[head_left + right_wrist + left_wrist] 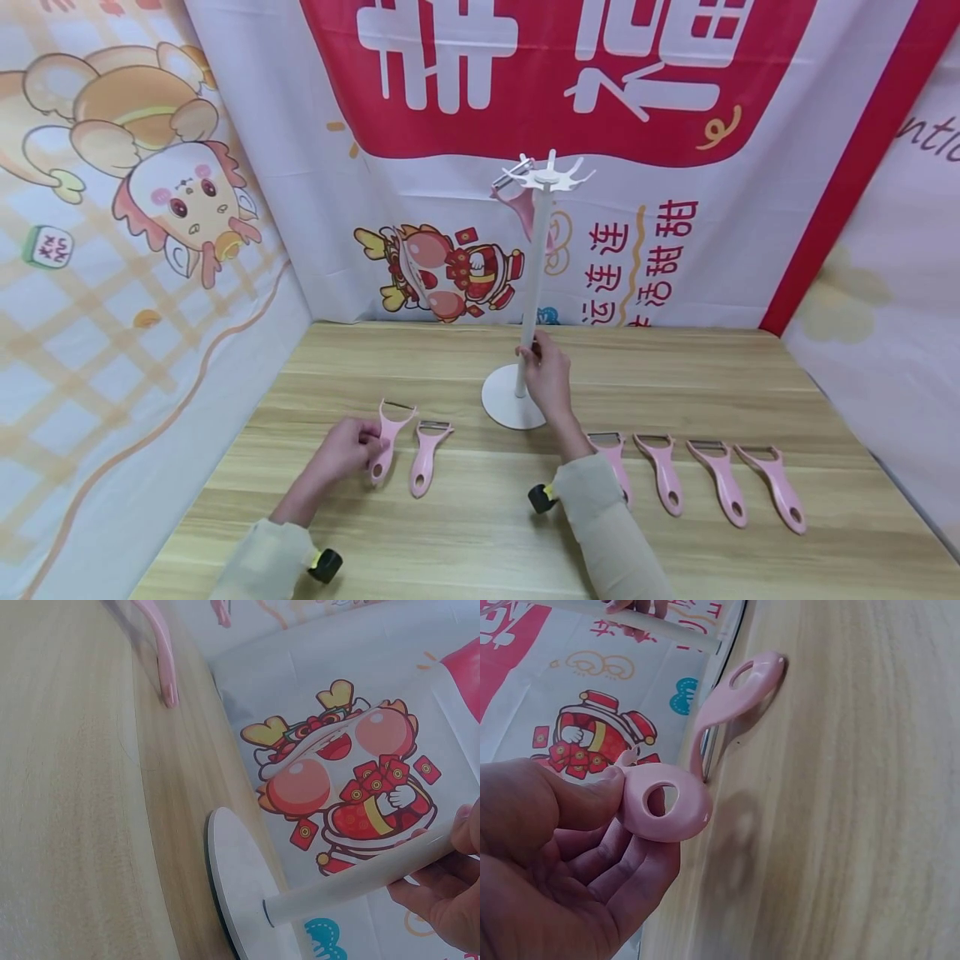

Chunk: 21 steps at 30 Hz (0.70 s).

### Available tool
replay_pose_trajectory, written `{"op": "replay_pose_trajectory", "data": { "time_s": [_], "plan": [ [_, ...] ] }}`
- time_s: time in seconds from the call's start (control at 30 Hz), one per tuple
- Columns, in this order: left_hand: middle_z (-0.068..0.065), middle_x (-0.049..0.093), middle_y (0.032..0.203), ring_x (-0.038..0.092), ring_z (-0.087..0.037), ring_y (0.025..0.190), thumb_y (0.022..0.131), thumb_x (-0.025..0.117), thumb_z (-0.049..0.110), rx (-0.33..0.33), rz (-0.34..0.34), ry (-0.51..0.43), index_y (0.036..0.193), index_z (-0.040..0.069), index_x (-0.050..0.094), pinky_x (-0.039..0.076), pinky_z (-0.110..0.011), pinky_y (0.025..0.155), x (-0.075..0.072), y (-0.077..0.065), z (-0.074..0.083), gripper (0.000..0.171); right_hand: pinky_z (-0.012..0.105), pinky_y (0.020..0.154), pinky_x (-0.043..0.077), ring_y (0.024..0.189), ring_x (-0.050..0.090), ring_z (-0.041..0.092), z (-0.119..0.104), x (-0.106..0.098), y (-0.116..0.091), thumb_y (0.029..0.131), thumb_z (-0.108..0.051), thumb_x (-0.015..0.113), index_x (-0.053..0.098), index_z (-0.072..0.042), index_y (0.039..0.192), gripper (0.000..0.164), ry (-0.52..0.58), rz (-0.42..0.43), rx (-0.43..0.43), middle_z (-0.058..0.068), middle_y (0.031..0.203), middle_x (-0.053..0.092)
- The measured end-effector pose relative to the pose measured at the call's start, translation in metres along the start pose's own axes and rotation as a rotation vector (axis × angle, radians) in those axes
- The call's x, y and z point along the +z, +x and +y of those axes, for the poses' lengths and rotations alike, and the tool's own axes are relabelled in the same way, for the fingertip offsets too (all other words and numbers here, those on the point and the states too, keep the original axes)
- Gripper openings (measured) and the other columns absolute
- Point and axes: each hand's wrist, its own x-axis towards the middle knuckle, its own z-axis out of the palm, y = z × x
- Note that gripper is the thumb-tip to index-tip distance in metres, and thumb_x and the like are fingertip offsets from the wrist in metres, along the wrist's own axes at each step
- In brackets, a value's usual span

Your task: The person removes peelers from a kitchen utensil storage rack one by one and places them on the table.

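Observation:
My left hand pinches a pink peeler by its handle, and the left wrist view shows the holed handle end raised off the wood. Just right of it a second pink peeler lies on the table. My right hand grips the post of a white stand low down, above its round base. Hooks fan out at the stand's top, and one pink peeler hangs there on the left side.
Several pink peelers lie in a row on the right side of the wooden table, one partly behind the right forearm. Printed cloth hangs behind the table and along its left and right sides.

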Motion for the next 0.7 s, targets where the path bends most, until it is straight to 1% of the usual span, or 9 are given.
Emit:
{"op": "replay_pose_trajectory", "data": {
  "time_s": [0.2, 0.43, 0.5, 0.7],
  "plan": [
    [-0.005, 0.06, 0.07, 0.054, -0.014, 0.061, 0.083, 0.064, 0.003, -0.04, 0.016, 0.012, 0.085, 0.001, 0.066, 0.047, -0.023, 0.05, 0.005, 0.001, -0.006, 0.004, 0.042, 0.085, 0.053, 0.093, 0.066, 0.025, -0.001, 0.0, -0.001, 0.089, -0.009, 0.06, 0.06, -0.007, 0.105, 0.016, 0.0, -0.007, 0.008, 0.009, 0.092, 0.068],
    [-0.004, 0.062, 0.07, 0.056, -0.014, 0.063, 0.082, 0.066, 0.004, -0.066, 0.017, 0.015, 0.086, 0.002, 0.066, 0.048, -0.025, 0.053, 0.008, 0.001, -0.011, 0.004, 0.043, 0.085, 0.053, 0.093, 0.066, 0.027, 0.0, 0.001, 0.0, 0.088, -0.007, 0.06, 0.061, -0.003, 0.107, 0.019, 0.006, -0.002, -0.005, 0.01, 0.092, 0.068],
    [-0.004, 0.062, 0.07, 0.056, -0.014, 0.063, 0.082, 0.065, 0.004, -0.067, 0.013, 0.022, 0.086, 0.002, 0.066, 0.047, -0.025, 0.054, 0.008, 0.001, -0.011, 0.004, 0.043, 0.085, 0.053, 0.093, 0.066, 0.026, -0.001, 0.0, 0.0, 0.088, -0.007, 0.061, 0.061, -0.004, 0.107, 0.019, 0.008, 0.001, -0.005, 0.01, 0.092, 0.068],
    [-0.005, 0.061, 0.068, 0.054, -0.013, 0.06, 0.083, 0.065, 0.005, -0.084, -0.008, 0.0, 0.083, 0.001, 0.066, 0.046, -0.022, 0.05, 0.008, 0.002, -0.012, 0.004, 0.042, 0.086, 0.053, 0.094, 0.065, 0.025, -0.001, 0.0, 0.0, 0.089, -0.009, 0.06, 0.06, -0.008, 0.105, 0.016, 0.006, -0.01, 0.007, 0.009, 0.093, 0.068]
  ]
}}
